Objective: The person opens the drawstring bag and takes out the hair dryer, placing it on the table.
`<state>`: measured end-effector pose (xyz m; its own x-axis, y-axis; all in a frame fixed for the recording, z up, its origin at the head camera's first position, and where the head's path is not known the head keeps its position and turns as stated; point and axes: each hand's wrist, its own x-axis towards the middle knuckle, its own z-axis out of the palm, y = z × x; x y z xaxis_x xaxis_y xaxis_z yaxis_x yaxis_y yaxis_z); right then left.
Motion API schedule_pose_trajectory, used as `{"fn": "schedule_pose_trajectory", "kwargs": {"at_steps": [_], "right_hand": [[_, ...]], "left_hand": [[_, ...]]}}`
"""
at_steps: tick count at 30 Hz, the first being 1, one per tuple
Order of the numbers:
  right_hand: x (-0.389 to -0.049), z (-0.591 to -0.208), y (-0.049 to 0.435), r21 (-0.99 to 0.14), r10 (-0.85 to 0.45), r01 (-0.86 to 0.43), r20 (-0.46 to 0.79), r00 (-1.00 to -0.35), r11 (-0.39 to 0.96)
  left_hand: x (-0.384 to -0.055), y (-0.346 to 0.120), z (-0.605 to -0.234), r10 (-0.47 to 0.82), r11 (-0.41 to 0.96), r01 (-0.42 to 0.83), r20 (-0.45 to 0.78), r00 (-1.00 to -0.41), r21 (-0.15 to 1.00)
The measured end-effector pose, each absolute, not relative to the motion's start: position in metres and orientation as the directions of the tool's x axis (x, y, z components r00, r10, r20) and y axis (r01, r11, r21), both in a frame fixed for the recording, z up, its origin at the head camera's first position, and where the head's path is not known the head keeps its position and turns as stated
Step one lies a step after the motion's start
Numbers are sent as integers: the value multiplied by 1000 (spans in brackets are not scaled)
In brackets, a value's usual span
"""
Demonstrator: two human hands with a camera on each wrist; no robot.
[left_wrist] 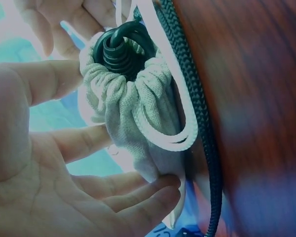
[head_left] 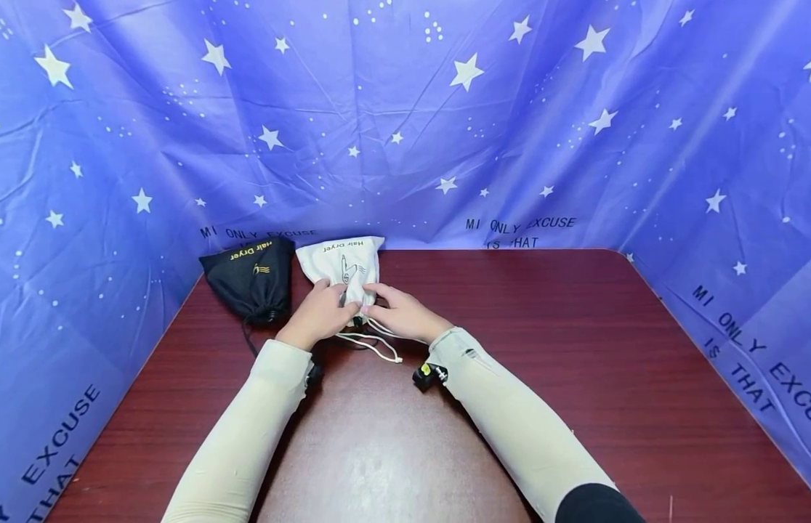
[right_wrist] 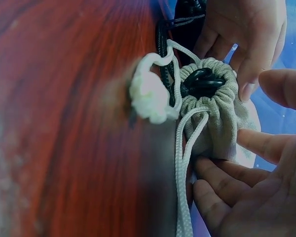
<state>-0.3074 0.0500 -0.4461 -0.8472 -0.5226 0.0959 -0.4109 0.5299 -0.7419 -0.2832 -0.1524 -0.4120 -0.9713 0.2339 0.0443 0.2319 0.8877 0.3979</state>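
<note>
A white drawstring bag [head_left: 347, 260] printed "Hair Dryer" lies at the table's back, its gathered mouth toward me. Black cord [left_wrist: 119, 54] with a ribbed sleeve shows inside the mouth. My left hand [head_left: 319, 312] touches the bag's left side, thumb by the gathered rim and fingers fairly straight. On the other side, my right hand [head_left: 405, 312] rests its extended fingertips against the cloth, as the right wrist view shows. White drawstrings [right_wrist: 184, 158] hang loose from the mouth, one ending in a knot [right_wrist: 150, 96]. What lies deeper in the bag is hidden.
Just left of the white bag lies a black drawstring bag [head_left: 251, 280], also printed "Hair Dryer", with a dark cord trailing from it. Blue star-printed cloth [head_left: 405, 109] hangs behind and beside the dark red wooden table [head_left: 543, 349].
</note>
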Motion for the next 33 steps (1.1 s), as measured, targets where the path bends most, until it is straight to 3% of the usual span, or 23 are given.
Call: {"fn": "schedule_pose_trajectory", "kwargs": {"at_steps": [33], "right_hand": [[-297,-446,61,-751,-518,-406,100,-849,521]], "left_hand": [[-275,-141,-414,239,894,239,47,-970,379]]}}
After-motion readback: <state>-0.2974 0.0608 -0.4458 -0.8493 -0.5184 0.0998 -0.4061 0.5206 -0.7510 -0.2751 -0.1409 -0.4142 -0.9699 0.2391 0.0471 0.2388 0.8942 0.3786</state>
